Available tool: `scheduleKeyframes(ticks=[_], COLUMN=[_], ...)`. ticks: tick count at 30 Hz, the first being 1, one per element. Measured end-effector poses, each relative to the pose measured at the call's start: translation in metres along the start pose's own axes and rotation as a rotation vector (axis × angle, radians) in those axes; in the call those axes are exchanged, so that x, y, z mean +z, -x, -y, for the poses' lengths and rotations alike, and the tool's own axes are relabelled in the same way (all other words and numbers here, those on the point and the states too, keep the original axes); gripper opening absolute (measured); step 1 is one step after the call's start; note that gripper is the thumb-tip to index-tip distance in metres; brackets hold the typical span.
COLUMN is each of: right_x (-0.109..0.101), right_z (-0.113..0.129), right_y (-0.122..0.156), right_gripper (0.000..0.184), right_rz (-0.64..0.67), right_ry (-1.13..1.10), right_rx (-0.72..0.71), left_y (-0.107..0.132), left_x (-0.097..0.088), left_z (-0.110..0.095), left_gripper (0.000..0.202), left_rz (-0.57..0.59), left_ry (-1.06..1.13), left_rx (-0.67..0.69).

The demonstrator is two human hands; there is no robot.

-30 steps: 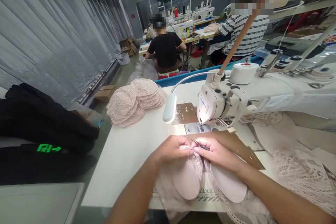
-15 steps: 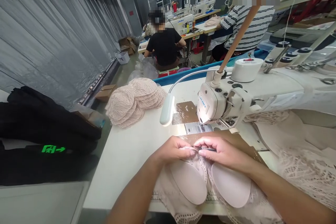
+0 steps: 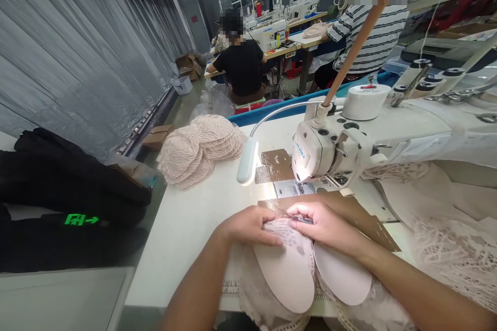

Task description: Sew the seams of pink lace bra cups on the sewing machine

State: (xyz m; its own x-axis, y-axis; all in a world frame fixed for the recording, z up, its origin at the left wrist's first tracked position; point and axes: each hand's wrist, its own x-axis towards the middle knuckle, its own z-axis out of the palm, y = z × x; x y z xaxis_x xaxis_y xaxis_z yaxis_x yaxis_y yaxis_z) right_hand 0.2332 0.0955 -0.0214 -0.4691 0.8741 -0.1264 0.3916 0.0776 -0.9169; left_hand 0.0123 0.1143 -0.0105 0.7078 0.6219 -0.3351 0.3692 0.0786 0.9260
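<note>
A beige lace bra (image 3: 285,276) with two smooth padded cups lies over the table's front edge. My left hand (image 3: 250,225) grips its lace top edge, thumb lying on the near side and fingers behind. In my right hand (image 3: 322,225) is a small pair of dark metal thread snips (image 3: 303,219), its thin tips pointing left above the lace. Part of the snips is hidden by my fingers. Just beyond both hands stands the white sewing machine (image 3: 310,152), its needle area lit.
Stacked lace cups (image 3: 194,150) lie at the table's back left. More beige lace pieces (image 3: 446,232) are piled at the right. A lamp (image 3: 246,163) hangs left of the machine head. Two people (image 3: 243,67) sit at other machines beyond.
My left hand has moved slightly left, away from the right, and its thumb has come down over the lace. The lace now lies flatter, and the snips' tips show more.
</note>
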Motion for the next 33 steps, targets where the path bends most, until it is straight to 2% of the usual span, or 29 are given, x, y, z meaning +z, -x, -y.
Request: scheduleKeyframes(ticks=[2, 6, 7, 11, 17, 20, 23, 27, 30, 33], right_x=[-0.005, -0.010, -0.009, 0.002, 0.011, 0.011, 0.009, 0.003, -0.003, -0.007], right_z=[-0.001, -0.001, -0.001, 0.005, 0.005, 0.002, 0.001, 0.001, 0.000, -0.001], right_y=[0.001, 0.002, 0.002, -0.001, 0.000, 0.002, 0.003, 0.004, 0.004, 0.006], right_gripper=[0.029, 0.032, 0.033, 0.031, 0.027, 0.027, 0.027, 0.040, 0.046, 0.039], right_rz=[-0.012, 0.243, 0.257, 0.090, -0.016, -0.033, -0.050, -0.051, -0.029, -0.022], right_ry=[0.101, 0.120, 0.091, -0.004, 0.022, -0.033, -0.101, -0.216, -0.180, -0.122], right_rx=[0.002, -0.028, -0.031, -0.016, -0.081, -0.106, -0.115, -0.118, -0.115, -0.128], left_y=[0.011, 0.024, 0.024, 0.017, 0.007, 0.001, -0.003, -0.004, -0.003, -0.003], left_x=[-0.013, -0.029, -0.029, -0.018, 0.000, 0.005, 0.009, 0.011, 0.011, 0.010], left_z=[0.003, 0.007, 0.006, 0.002, 0.000, 0.002, 0.004, 0.005, 0.004, 0.005], left_gripper=[0.028, 0.024, 0.024, 0.027, 0.032, 0.036, 0.031, 0.031, 0.032, 0.030], left_rz=[0.012, -0.103, -0.132, -0.166, -0.177, -0.168, -0.183, -0.178, -0.234, -0.285], left_ry=[-0.121, -0.127, -0.109, -0.023, 0.112, 0.153, 0.123, 0.197, 0.248, 0.272], left_rx=[-0.058, -0.090, -0.071, 0.009, 0.047, 0.061, 0.081, 0.044, 0.047, 0.055])
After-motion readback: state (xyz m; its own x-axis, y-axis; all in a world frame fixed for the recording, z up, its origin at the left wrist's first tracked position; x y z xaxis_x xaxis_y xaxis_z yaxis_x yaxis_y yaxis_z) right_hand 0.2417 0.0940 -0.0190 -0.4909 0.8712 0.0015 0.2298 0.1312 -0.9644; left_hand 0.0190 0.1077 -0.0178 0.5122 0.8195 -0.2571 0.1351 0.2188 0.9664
